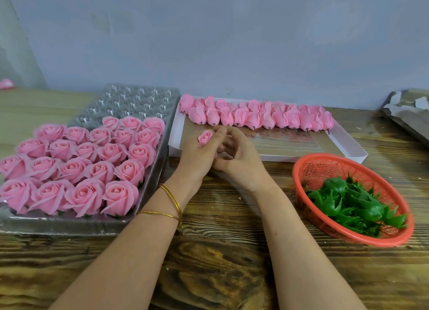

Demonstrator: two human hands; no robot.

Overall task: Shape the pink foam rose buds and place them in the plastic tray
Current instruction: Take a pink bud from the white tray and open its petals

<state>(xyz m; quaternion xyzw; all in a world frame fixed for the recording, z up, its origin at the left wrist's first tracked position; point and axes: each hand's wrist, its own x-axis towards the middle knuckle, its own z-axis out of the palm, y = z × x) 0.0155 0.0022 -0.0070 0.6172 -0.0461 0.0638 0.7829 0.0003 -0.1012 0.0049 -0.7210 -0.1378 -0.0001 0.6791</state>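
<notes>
1. Holding one pink bud at 12 o'clock, the left hand pinches it. The right hand touches the left, fingers curled; its grip is unclear.
2. Plastic tray, 9 o'clock: twenty-two shaped roses. White box, 1 o'clock: roughly two dozen unshaped buds. One red basket, 4 o'clock.
3. Wooden table, grey wall.

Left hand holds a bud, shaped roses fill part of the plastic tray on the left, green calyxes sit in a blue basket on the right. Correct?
One error: the basket is red, not blue, as the head view shows. The rest stands: the left hand holds a bud, shaped roses fill part of the plastic tray, and green calyxes sit in the basket.
</notes>
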